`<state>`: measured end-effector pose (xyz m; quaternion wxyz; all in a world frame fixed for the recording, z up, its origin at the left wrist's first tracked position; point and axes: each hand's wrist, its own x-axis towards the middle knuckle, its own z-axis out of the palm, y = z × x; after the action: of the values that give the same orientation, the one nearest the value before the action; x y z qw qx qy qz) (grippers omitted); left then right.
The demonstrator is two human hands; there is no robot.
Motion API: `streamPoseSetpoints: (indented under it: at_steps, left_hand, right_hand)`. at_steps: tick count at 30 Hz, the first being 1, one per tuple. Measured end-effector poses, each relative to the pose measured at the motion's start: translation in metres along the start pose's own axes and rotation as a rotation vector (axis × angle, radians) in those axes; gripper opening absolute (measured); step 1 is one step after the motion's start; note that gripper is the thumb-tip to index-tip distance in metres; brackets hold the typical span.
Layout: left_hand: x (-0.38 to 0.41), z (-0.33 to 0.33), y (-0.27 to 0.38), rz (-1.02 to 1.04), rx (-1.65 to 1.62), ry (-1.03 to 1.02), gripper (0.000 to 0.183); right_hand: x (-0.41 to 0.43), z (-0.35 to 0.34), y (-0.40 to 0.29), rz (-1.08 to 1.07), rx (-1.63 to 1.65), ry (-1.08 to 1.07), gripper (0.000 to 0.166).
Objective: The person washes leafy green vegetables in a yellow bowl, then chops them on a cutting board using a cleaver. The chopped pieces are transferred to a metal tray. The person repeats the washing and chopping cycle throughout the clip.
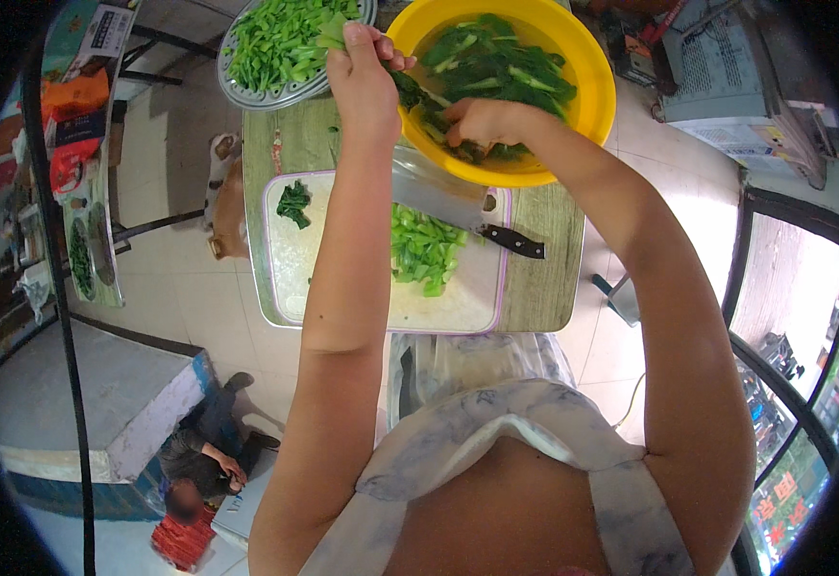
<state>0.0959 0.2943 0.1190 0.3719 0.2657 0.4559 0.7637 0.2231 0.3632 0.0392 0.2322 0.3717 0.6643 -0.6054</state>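
Note:
My left hand [365, 68] grips a bunch of leafy greens [331, 32]; its pale stalks show past the thumb and dark leaves trail over the basin's rim. At the near side of the yellow plastic basin [599, 93], my right hand [488, 122] has its fingers curled among wet leaves. More leafy greens [506, 65] float in the water there. Below my hands, a kitchen knife [441, 183] with a black handle lies across a white cutting board [455, 309]. Chopped green stalks [426, 248] and a small clump of dark leaves [293, 204] rest on the board.
A perforated metal tray [246, 97] heaped with cut stalks stands left of the basin on the wood-patterned table [542, 302]. A cat [228, 209] is on the floor beside the table's left edge. Lower left, another person [203, 461] sits by a counter [95, 389].

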Motion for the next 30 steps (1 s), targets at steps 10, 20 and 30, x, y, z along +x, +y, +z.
streamPoseSetpoints:
  at_steps: [10,20,30]
  left_hand:
    - [-0.001,0.001,0.001,-0.025,-0.029,0.023,0.029]
    - [-0.004,-0.005,-0.009,-0.087,-0.025,0.03,0.026]
    - [-0.007,-0.007,-0.015,-0.099,0.042,0.049,0.026]
  right_hand:
    - [-0.058,-0.056,0.026,-0.192,0.38,0.092,0.045]
    - [-0.078,-0.073,0.03,-0.18,-0.138,0.63,0.043]
    - [-0.053,-0.019,0.023,-0.34,-0.977,0.518,0.085]
